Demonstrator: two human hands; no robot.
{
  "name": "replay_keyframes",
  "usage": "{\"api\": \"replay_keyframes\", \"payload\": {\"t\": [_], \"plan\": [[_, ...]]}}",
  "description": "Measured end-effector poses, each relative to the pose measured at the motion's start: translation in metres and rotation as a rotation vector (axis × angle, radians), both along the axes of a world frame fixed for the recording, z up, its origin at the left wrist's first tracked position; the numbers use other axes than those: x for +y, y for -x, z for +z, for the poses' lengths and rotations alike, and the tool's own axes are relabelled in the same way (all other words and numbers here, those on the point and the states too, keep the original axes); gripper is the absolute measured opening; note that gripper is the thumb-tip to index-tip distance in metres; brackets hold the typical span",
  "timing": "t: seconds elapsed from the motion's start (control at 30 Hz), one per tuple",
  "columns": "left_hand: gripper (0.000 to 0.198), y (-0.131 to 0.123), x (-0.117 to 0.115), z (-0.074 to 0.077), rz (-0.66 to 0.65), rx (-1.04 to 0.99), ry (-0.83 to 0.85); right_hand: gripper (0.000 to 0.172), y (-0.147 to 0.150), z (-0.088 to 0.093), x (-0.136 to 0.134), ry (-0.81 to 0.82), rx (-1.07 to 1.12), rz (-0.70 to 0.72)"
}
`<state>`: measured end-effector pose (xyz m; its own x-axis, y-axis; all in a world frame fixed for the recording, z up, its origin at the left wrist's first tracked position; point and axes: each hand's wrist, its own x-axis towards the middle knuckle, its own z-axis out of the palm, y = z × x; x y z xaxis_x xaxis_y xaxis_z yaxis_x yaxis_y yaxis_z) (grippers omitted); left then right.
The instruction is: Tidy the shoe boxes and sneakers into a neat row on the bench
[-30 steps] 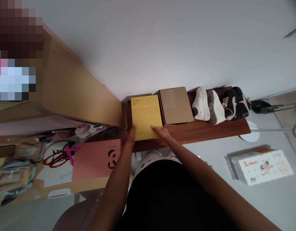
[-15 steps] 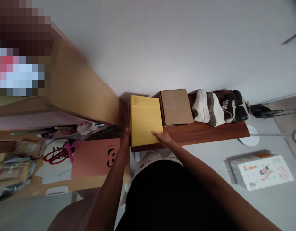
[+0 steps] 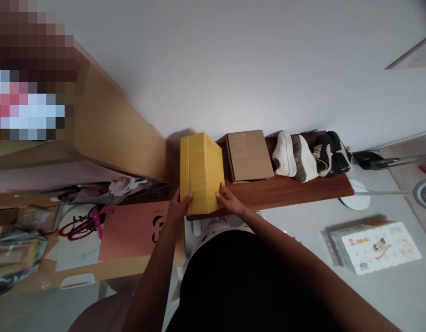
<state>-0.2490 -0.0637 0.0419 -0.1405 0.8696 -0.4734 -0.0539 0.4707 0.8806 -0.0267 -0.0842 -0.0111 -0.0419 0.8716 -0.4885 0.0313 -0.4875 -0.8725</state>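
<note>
A yellow box (image 3: 203, 173) is tilted over the left end of a brown wooden shelf, with one long side turned up toward me. My left hand (image 3: 180, 205) grips its near left corner, thumb on the yellow surface. At the near right edge, my right hand (image 3: 230, 199) holds the box between thumb and fingers. A brown cardboard box (image 3: 250, 156) lies on the shelf to the right, apart from the yellow one. The underside of the yellow box is hidden.
White shoes (image 3: 285, 154) and black shoes (image 3: 325, 154) line the wooden shelf (image 3: 285, 190) on the right. A wrapped white pack (image 3: 382, 247) lies at the lower right. On the left, a desk holds a pink sheet (image 3: 129, 230) and red cord (image 3: 79, 227).
The yellow box has gone from lying flat to tilted, its left side now showing. My left hand's thumb has come onto its near left corner, and my right hand has shifted slightly left.
</note>
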Motion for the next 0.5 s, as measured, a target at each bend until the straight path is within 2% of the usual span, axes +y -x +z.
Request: {"api": "replay_keyframes", "payload": {"t": [0.1,0.23,0.33,0.5], "plan": [[0.066,-0.012,0.0,0.002,-0.013,0.092,-0.026,0.09,0.01,0.013,-0.002,0.006,0.067,0.014],[0.067,-0.023,-0.002,-0.002,0.02,0.076,-0.002,0.097,0.012,0.027,-0.007,0.022,0.119,0.06],[0.068,-0.027,-0.005,-0.007,0.057,0.052,0.003,0.101,0.01,0.03,-0.008,0.047,0.13,0.067],[0.069,-0.025,-0.007,-0.021,0.048,0.025,0.015,0.092,0.006,0.031,-0.008,0.035,0.148,0.056]]}}
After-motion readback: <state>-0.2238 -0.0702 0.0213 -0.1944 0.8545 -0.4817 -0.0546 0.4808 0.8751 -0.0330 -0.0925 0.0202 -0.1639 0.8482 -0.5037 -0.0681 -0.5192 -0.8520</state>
